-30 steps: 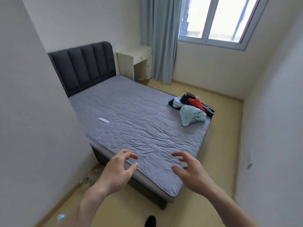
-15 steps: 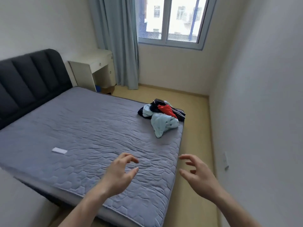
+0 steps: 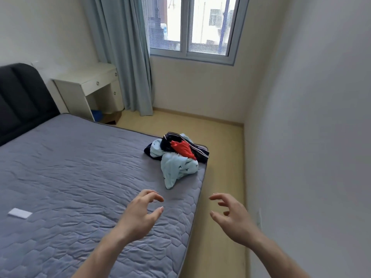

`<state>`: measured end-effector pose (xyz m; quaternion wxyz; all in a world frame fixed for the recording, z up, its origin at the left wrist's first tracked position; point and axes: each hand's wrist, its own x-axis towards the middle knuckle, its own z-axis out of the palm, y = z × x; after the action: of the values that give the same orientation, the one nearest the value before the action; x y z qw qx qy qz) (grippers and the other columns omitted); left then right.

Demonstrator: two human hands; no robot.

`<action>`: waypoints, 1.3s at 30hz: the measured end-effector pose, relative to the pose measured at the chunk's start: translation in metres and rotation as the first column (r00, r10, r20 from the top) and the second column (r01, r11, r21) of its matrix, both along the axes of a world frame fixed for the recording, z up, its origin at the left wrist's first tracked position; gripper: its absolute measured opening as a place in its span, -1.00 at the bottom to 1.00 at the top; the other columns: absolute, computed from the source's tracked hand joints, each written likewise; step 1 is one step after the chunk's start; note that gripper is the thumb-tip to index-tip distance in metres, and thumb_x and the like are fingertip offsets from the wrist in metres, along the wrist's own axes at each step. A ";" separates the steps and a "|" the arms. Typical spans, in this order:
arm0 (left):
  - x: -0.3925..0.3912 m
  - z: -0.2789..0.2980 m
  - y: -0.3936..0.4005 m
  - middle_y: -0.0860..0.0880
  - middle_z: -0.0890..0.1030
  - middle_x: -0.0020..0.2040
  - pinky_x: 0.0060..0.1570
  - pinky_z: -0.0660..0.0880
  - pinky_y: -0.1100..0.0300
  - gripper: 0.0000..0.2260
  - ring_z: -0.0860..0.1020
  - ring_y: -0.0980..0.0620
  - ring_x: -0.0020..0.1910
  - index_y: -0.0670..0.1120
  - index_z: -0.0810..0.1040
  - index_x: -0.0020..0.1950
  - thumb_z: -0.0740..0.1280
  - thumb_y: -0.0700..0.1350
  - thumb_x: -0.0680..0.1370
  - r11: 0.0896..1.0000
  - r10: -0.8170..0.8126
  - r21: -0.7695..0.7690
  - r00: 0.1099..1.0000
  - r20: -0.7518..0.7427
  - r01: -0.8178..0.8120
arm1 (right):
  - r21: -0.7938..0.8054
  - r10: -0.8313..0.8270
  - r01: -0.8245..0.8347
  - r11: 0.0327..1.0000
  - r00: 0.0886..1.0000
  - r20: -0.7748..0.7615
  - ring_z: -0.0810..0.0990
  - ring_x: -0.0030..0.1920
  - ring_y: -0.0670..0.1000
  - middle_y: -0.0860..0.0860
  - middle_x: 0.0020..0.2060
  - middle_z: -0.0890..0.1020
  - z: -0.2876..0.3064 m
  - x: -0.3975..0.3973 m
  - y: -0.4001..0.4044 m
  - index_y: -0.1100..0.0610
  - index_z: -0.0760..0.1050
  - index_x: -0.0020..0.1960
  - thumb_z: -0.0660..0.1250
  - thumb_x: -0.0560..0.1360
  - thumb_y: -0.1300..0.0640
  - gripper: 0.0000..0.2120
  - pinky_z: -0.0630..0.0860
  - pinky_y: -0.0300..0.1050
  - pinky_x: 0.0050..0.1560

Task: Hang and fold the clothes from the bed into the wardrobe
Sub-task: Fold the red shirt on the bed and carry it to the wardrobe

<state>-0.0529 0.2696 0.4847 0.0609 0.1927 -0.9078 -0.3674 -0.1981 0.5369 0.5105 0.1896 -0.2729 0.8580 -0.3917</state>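
Left hand: the left hand (image 3: 140, 215) was raised over the near right part of the bed, palm turned inward, holding nothing.
Left fingers: its fingers (image 3: 152, 195) were loosely curled and spread, with a wide gap to the thumb.
Right hand: the right hand (image 3: 234, 221) hung above the floor strip just right of the bed, also holding nothing.
Right fingers: the fingers (image 3: 217, 197) were relaxed, slightly bent and set wide apart.
Clothes: the pile of clothes (image 3: 176, 157) lay on the far right corner of the bed, beyond both hands and apart from them; a light blue piece was nearest, a red one on top, dark striped ones behind.
Bed: the bed (image 3: 70, 167) had a grey quilted cover and a dark headboard (image 3: 22, 101) at far left.
White object: a small flat white object (image 3: 20, 213) lay on the bed at near left.
Counter: a white counter (image 3: 88, 81) with drawers stood far left beside a grey-blue curtain (image 3: 124, 57).
Window: the window (image 3: 192, 27) was in the far wall.
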 end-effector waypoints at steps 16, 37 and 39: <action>-0.130 -0.038 -0.071 0.29 0.49 0.14 0.11 0.42 0.34 -0.89 0.50 0.31 0.13 0.20 0.58 0.04 0.45 0.01 0.56 0.953 0.290 0.052 0.950 0.112 -0.297 | 0.077 0.271 -0.280 0.957 0.956 0.113 0.47 0.19 -0.33 -0.34 0.19 0.48 -0.052 -0.227 -0.119 -0.25 0.48 0.21 0.39 0.52 -0.01 -0.70 0.43 -0.37 0.09; -0.320 -0.105 -0.230 0.35 0.39 0.17 0.14 0.50 0.16 -0.88 0.52 0.28 0.10 0.25 0.49 0.05 0.38 0.12 0.55 0.850 0.501 0.016 0.818 0.282 -0.527 | 0.295 0.396 -0.414 0.861 0.910 0.120 0.54 0.21 -0.11 -0.11 0.35 0.42 -0.164 -0.518 -0.362 0.00 0.41 0.44 0.33 0.48 0.16 -0.48 0.54 -0.17 0.21; -0.342 -0.121 -0.239 0.35 0.37 0.18 0.13 0.49 0.20 -0.86 0.53 0.28 0.11 0.24 0.48 0.07 0.38 0.12 0.56 0.833 0.522 0.009 0.790 0.322 -0.553 | 0.348 0.406 -0.427 0.835 0.904 0.135 0.55 0.22 -0.05 -0.07 0.40 0.38 -0.195 -0.549 -0.392 0.04 0.36 0.49 0.32 0.50 0.16 -0.44 0.55 -0.11 0.23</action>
<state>-0.3947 0.0306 0.3641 0.0115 0.5004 -0.7934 -0.3465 -0.7469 0.1451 0.3150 0.3418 -0.4014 0.8304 -0.1802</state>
